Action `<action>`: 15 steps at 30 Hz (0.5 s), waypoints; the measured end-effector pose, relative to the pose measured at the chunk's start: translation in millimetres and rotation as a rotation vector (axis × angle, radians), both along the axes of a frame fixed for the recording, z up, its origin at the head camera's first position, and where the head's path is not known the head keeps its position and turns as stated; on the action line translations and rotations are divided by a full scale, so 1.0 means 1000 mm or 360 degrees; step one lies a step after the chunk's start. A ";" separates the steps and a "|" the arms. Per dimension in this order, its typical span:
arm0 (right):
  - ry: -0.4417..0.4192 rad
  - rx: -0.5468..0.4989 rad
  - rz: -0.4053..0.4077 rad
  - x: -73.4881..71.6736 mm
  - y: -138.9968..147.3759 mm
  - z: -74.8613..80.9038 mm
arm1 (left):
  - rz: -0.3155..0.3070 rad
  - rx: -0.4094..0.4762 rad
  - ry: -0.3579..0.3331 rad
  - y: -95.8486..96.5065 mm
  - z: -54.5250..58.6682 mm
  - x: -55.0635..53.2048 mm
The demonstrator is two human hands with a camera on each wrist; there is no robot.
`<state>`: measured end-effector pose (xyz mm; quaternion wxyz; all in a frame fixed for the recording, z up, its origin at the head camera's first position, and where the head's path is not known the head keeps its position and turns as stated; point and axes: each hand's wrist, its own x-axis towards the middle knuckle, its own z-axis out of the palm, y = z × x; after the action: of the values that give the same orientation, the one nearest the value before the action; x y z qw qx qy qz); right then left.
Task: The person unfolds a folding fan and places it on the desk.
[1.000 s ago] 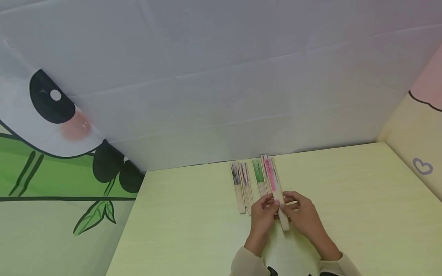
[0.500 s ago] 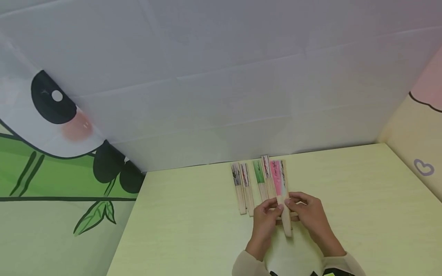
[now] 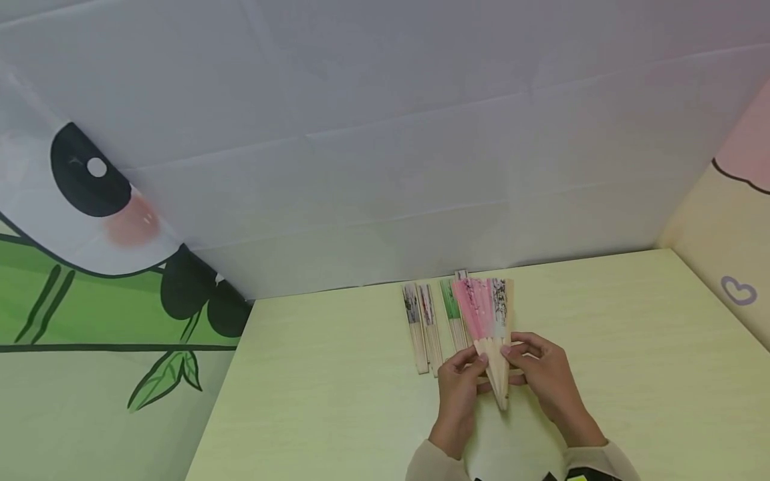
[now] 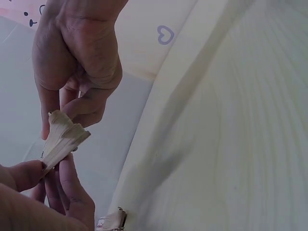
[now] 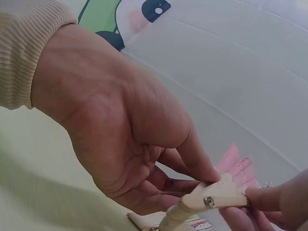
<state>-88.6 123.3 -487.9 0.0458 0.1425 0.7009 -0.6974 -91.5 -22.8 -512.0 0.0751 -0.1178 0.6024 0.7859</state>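
A folding fan [image 3: 481,310] with pink and pale patterned leaf and bare wooden ribs is partly spread, its pivot end pointing toward the person. My left hand [image 3: 458,394] pinches its left edge between thumb and fingers. On the opposite edge, my right hand [image 3: 541,374] pinches the ribs the same way. The metal pivot [image 5: 209,201] shows in the right wrist view. Behind the spread fan lies a folded green fan [image 3: 450,300], and another folded fan [image 3: 461,274] is mostly hidden. In the left wrist view both hands grip the fan's ribs [image 4: 62,137] above the table.
Left of the hands, a grey-patterned folded fan [image 3: 415,327] and a red-and-white one [image 3: 430,327] lie side by side on the pale wooden table [image 3: 301,401]. A white wall [image 3: 385,200] rises at the table's back edge, with painted panels on both sides.
The pink fan was closed one second ago and now stands partly spread. Both hands have shifted slightly right and moved apart, still holding it.
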 end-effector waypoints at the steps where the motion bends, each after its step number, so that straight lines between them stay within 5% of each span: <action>1: -0.0003 -0.0010 -0.0002 0.000 0.000 0.000 | 0.0014 0.0009 0.0002 0.000 0.000 0.000; 15: 0.0003 -0.0065 -0.0019 0.001 0.004 0.001 | 0.0163 0.0132 0.0122 0.001 0.001 0.007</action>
<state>-87.5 126.9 -486.9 0.0439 0.1451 0.6856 -0.7120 -84.4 -22.0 -510.6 0.0165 -0.1150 0.5650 0.8168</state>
